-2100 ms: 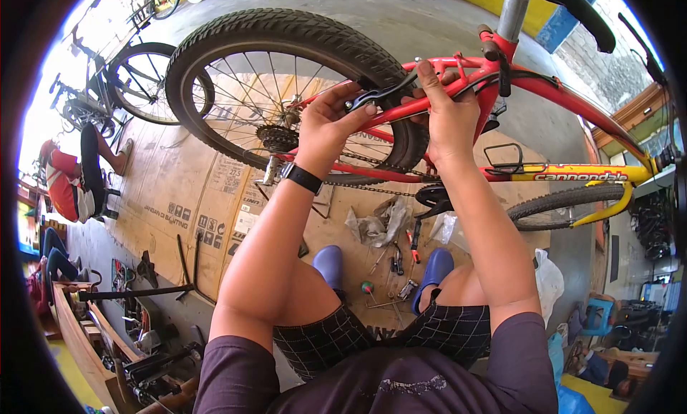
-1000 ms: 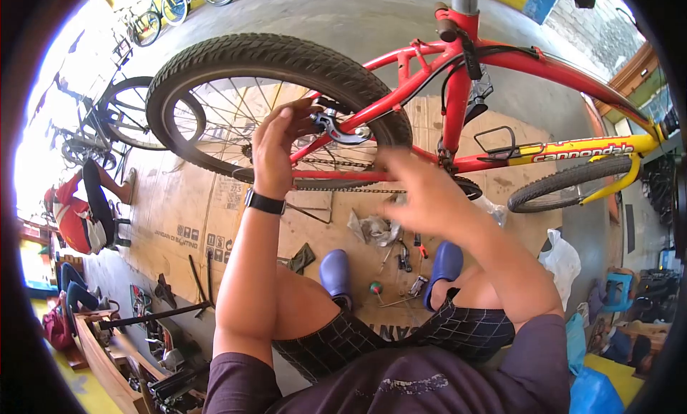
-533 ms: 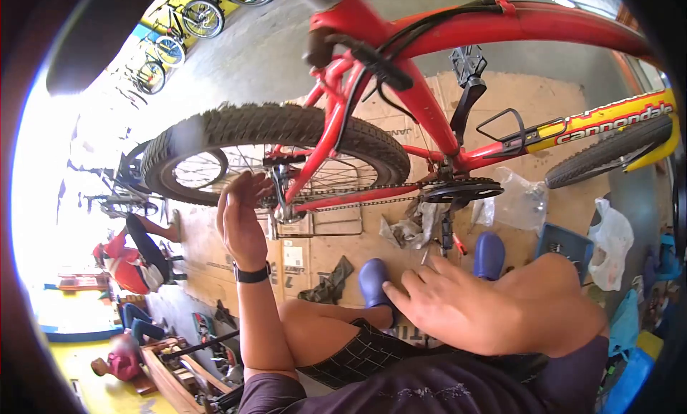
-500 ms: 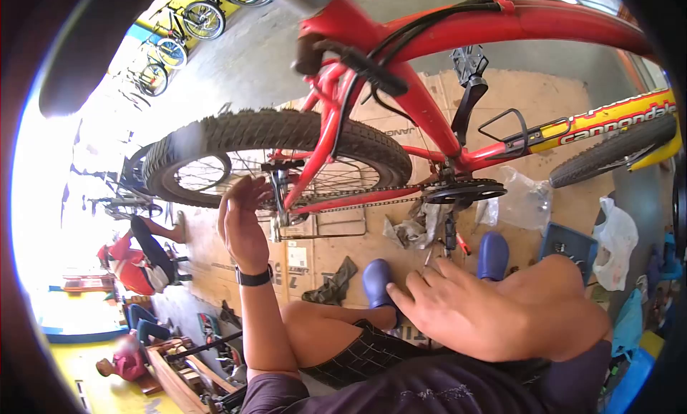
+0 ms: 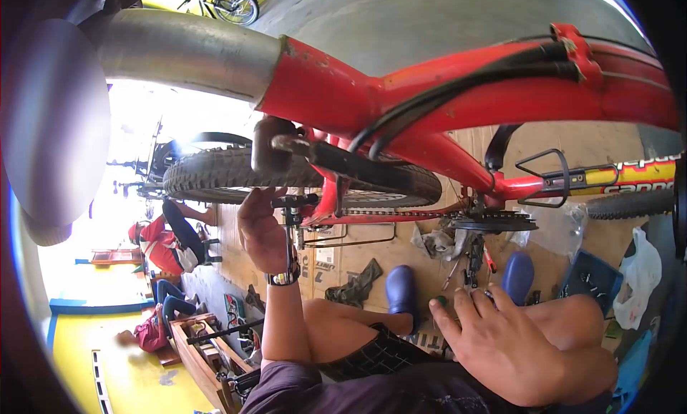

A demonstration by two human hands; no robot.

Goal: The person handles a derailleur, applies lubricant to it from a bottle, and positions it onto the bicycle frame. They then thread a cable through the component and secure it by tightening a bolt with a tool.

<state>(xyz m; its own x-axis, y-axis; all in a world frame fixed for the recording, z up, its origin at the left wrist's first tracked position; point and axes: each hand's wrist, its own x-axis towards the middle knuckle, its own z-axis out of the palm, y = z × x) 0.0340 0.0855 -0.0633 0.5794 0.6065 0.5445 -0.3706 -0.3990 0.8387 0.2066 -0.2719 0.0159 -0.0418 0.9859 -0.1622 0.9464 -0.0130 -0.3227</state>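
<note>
A red bicycle (image 5: 458,70) stands across my view, its silver seat post (image 5: 189,56) close to the camera. My left hand (image 5: 263,235) is raised at the rear wheel hub, fingers bent together beside the derailleur (image 5: 292,210); the fingertips are partly hidden, and I cannot tell what they grip. Behind them is the knobby rear wheel (image 5: 236,176). To the right, the chain runs to the chainring (image 5: 495,222). My right hand (image 5: 501,342) hangs over my bent leg, fingers apart and holding nothing visible. A small green object (image 5: 441,300) shows beside its index finger.
Cardboard (image 5: 408,246) covers the floor, with a dark rag (image 5: 356,285), clear plastic and tools on it. A blue tray (image 5: 592,281) and white plastic bag (image 5: 637,281) sit right. Two people (image 5: 161,242) are at the left, near a wooden box (image 5: 200,357).
The view has shifted closer to the seat post and top tube. My left hand stays by the rear hub. My right hand has moved slightly right and lower in view, its fingers more spread.
</note>
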